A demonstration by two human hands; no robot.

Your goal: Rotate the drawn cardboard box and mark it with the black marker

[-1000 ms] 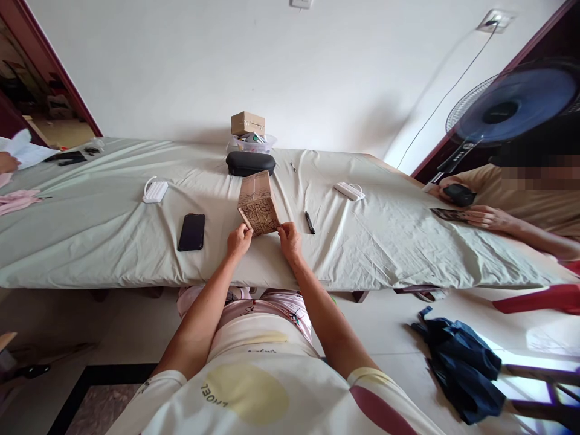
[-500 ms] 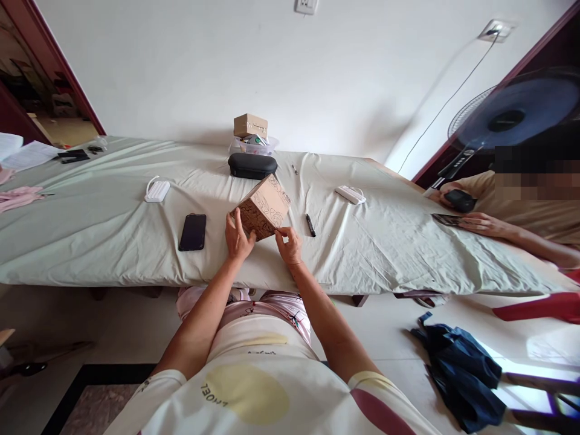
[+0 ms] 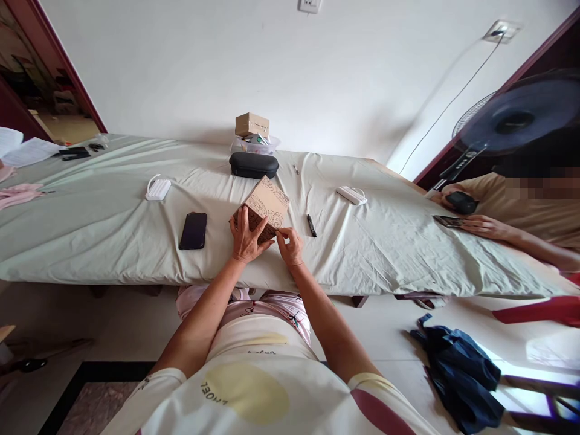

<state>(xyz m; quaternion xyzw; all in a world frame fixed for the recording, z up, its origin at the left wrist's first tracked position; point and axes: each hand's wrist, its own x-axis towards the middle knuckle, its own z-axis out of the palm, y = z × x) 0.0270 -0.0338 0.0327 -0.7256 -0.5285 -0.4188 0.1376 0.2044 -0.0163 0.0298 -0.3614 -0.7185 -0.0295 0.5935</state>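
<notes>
Head view: left hand (image 3: 247,243) spreads across a line-patterned, probably cardboard box (image 3: 268,198).

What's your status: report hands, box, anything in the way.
Left hand spread over patterned box. Right hand pinched at its near right corner. Black pen lies apart, to the right.

Likely room in home: long, pale-green cloth-draped table (image 3: 113,241), round blue-bladed standing fan (image 3: 515,122), dark-red door frame (image 3: 72,66), plain white painted wall (image 3: 203,60), glossy pale tiled floor (image 3: 383,338).
</notes>
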